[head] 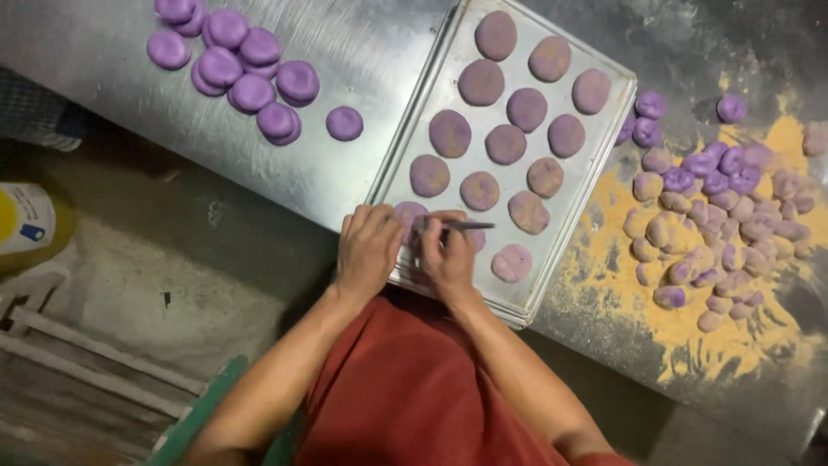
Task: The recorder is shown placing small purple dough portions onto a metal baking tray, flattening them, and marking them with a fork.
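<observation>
ur left hand (pixel 369 246) flat on purple dough disc (pixel 409 211), near tray (pixel 552 250) corner | right hand (pixel 446 255) pinched on thin metal tool (pixel 470 226), just right of disc

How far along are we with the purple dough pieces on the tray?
Done: about a dozen flattened, crumb-dusted purple discs sit on the metal baking tray. In hand: the left hand steadies a disc at the tray's near edge while the right hand works it with a thin tool. Left: plain purple discs and crumb-coated lumps off-tray.
</observation>
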